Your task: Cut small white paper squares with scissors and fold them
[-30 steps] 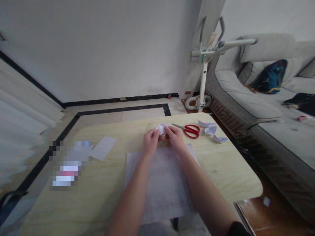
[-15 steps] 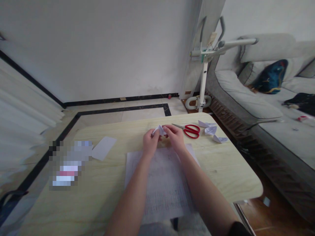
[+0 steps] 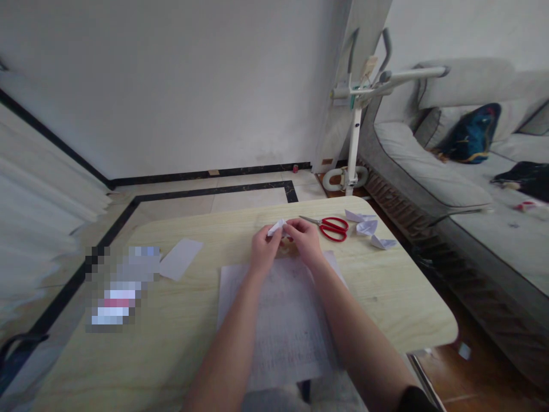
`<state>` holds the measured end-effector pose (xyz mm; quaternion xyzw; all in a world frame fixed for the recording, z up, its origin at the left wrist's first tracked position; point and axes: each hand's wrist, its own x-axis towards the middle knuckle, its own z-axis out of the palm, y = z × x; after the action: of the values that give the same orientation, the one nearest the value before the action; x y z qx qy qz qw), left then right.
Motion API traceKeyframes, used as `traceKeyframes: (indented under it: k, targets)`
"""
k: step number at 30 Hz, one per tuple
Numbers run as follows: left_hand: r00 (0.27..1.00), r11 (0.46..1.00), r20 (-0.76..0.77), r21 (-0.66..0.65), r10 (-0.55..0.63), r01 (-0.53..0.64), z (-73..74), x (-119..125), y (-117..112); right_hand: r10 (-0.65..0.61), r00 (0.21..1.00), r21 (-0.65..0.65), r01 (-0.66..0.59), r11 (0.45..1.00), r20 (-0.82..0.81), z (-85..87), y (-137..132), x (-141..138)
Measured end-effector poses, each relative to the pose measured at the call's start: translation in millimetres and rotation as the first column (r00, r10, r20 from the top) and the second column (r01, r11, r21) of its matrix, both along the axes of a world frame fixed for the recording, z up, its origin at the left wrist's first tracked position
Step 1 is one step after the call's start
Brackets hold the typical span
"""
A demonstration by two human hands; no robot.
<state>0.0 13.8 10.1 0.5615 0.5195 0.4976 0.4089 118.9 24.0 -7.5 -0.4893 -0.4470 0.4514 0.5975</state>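
Between my two hands is a small piece of folded white paper [image 3: 277,228], held up over the far part of the table. My left hand [image 3: 263,247] pinches its left side, with the thumb on top. The fingers of my right hand [image 3: 303,236] close on its right end. Under my forearms lies a large printed sheet [image 3: 291,320]. Just right of my right hand are scissors [image 3: 330,226] with red handles, their blades pointing left. Several folded white paper pieces [image 3: 366,228] rest beyond the scissors near the table's right edge.
On the left of the wooden table [image 3: 171,332] lies a blank white paper [image 3: 180,258], beside a pixelated patch. A grey sofa [image 3: 433,171] stands to the right. White exercise equipment [image 3: 354,137] stands behind the table, near the wall.
The folded paper looks flatter and narrower between my fingers. Both hands have shifted only slightly, and the things on the table are where they were.
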Motion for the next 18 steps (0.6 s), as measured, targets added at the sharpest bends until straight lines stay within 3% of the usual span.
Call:
traceKeyframes:
  k: [8,18]
  targets:
    - [1.000,1.000,-0.027,0.013,0.010,-0.010,-2.5,-0.6,1.2,0.014,1.000,0.033,-0.014,0.999,0.005,-0.3,0.1,-1.3]
    - [0.996,0.998,0.056,0.005,0.069,-0.069,0.1,-0.1,2.9,0.041,0.999,0.011,-0.041,0.999,-0.004,0.0,-1.1,-1.2]
